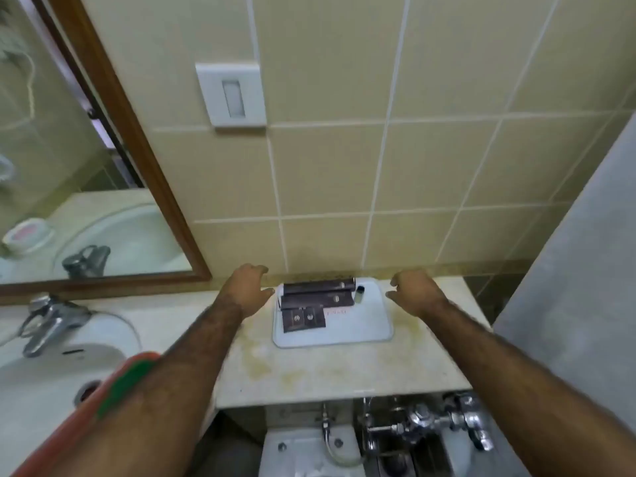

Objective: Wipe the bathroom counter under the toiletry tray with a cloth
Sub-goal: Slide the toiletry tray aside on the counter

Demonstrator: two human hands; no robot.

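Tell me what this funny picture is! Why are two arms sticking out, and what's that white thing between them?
A person wears a camera on their head, so you see what they see, looking down. The arms are theirs. The left hand and right hand are open and empty, one on each side of a white rectangular plastic toiletry tray. The tray sits on a pale, stained stone counter and holds dark brown packets and a tiny dark-capped bottle. Beside it is a white round sink with a shiny metal tap. No cloth shows yet.
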